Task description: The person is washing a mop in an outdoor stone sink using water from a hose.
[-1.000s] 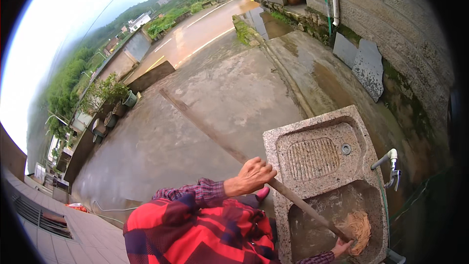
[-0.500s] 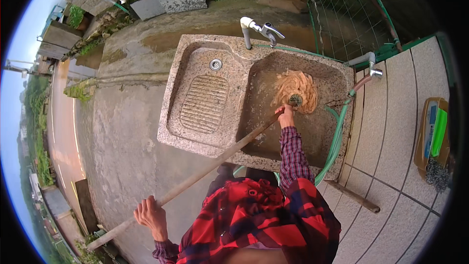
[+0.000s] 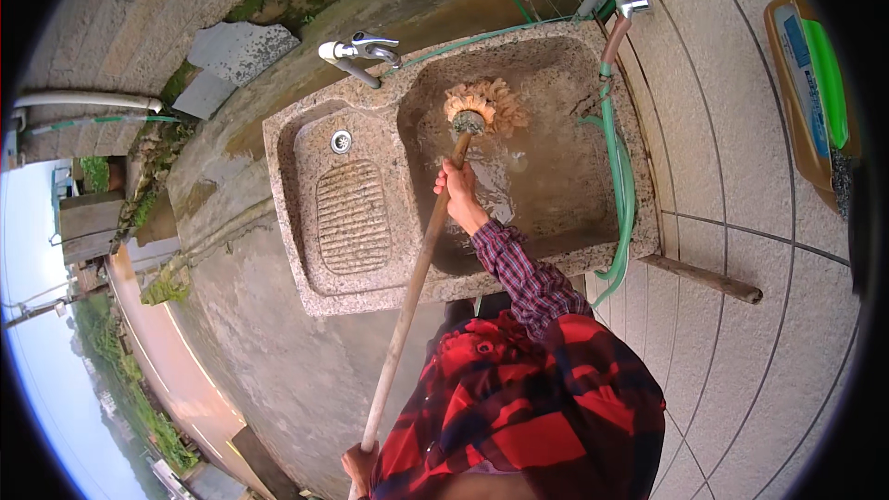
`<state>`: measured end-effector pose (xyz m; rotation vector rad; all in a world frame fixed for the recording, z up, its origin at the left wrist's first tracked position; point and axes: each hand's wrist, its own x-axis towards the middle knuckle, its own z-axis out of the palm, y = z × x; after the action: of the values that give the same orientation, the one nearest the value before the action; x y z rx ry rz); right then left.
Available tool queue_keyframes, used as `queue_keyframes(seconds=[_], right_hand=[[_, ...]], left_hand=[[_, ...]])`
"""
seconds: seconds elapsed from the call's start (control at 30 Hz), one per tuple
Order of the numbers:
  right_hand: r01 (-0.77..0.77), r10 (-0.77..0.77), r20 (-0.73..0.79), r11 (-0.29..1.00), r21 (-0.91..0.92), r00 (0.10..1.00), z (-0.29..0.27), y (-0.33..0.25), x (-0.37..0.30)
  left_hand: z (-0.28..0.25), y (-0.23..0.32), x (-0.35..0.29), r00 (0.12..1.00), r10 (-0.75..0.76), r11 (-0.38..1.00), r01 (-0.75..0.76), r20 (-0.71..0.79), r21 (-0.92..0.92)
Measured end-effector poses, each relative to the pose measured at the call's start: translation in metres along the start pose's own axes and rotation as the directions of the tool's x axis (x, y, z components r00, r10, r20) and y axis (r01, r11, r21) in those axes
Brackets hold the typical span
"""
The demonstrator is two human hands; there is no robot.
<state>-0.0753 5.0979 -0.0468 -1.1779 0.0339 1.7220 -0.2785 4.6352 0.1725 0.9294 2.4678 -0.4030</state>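
Over the wet right basin of the stone sink (image 3: 306,222), both hands grip the mop handle (image 3: 412,287), right hand (image 3: 458,193) near the mop head (image 3: 483,109), left hand (image 3: 359,463) at its end; pressing down steadily should probably wring it best.

A grey speckled stone sink (image 3: 306,287) with two basins stood outside on a wet grey concrete yard (image 3: 269,380), and pale square floor tiles (image 3: 787,315) lay on one side of it. Behind it rose a mossy stone block wall (image 3: 139,9) with a flat grey slab (image 3: 236,51) leaning on it. Soft daylight fell, and green trees (image 3: 111,361) and white sky (image 3: 46,352) showed far off.
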Motion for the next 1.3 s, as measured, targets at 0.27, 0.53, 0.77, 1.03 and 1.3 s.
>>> queue_keyframes(seconds=[0.27, 0.53, 0.77, 1.03, 1.3], right_hand=[[-0.233, 0.230, -0.051, 0.971, -0.060, 0.972, -0.078, 0.044, 0.107], [-0.297, 0.296, 0.030, 0.945, 0.137, 0.955, -0.002, 0.007, 0.000], [-0.365, 0.280, 0.378, 0.914, 0.176, 0.883, 0.014, -0.048, -0.085], [-0.679, 0.212, 0.764, 0.637, 0.366, 0.610, -0.006, -0.022, -0.139], [-0.792, 0.146, 0.823, 0.405, 0.457, 0.549, -0.065, 0.024, -0.103]], left_hand=[[-0.064, 0.098, -0.022, 0.996, -0.091, 0.983, 0.089, 0.008, 0.160], [-0.078, 0.102, 0.025, 0.806, 0.306, 0.843, 0.018, 0.507, -0.537], [-0.048, 0.254, 0.176, 0.490, 0.796, 0.281, 0.220, 0.354, -0.934], [0.002, 0.430, 0.207, 0.037, 0.953, 0.234, 0.536, 0.300, -0.811], [0.055, 0.416, 0.201, 0.020, 0.898, 0.353, 0.564, 0.439, -0.746]])
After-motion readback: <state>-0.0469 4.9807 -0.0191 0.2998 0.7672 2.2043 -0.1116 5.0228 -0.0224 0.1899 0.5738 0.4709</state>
